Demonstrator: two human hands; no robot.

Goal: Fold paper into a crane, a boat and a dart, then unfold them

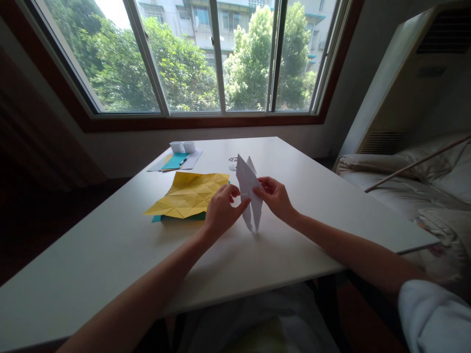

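Observation:
A folded white paper with pointed flaps stands upright just above the table, two of its points reaching down to the tabletop. My right hand pinches its right edge between thumb and fingers. On the other side, my left hand has its thumb against the lower left of the paper and its fingers curled beside it; whether the fingers grip a flap is hard to see. Left of the hands lies a creased yellow sheet, unfolded, on top of a teal sheet that shows only at its edges.
The white table carries a small white box, a teal paper and a pen at the far left. A round black-and-white item lies behind the folded paper. A sofa stands to the right.

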